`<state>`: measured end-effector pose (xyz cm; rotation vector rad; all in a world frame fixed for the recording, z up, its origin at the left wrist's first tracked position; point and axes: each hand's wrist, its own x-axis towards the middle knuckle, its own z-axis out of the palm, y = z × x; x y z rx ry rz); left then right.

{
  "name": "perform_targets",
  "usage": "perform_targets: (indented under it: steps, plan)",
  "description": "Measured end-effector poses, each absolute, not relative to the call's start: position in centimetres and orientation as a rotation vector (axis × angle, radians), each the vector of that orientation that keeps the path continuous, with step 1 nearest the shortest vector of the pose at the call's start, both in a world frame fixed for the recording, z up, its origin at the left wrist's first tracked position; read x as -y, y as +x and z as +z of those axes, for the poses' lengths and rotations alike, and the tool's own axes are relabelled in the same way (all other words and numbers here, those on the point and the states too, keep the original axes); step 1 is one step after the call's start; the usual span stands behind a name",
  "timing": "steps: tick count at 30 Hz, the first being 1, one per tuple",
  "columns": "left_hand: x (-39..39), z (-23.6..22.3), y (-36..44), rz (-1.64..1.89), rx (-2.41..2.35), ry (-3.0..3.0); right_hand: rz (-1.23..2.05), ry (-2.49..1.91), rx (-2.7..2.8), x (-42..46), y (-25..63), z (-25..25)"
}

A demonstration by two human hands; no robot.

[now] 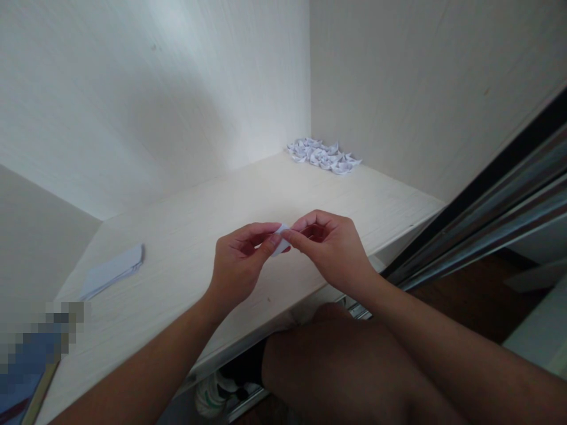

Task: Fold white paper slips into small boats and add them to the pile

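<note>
Between my two hands is a small folded piece of white paper [282, 241], held above the white shelf [190, 236]. My left hand [241, 257] pinches it from the left between thumb and fingers. From the right, my right hand [332, 245] grips its upper edge with thumb and forefinger, the other fingers curled in. The fingertips hide part of the paper, so its exact folded shape is unclear.
A pile of folded white paper pieces [323, 156] lies in the far corner. Flat stacked paper slips [113, 270] rest at the left. A blurred-out blue object [33, 360] stands at the lower left. My leg [328, 366] is below the shelf's front edge; a dark door frame [478, 183] rises at the right.
</note>
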<state>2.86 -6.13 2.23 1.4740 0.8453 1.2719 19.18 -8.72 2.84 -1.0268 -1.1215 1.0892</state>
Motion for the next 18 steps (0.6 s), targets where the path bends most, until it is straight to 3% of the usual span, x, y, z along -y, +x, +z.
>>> perform_targets:
  steps: [18]
  plan:
    - [5.86, 1.37, 2.60, 1.215, -0.777, 1.448, 0.963, -1.091, 1.179, 8.90, 19.25, 3.08]
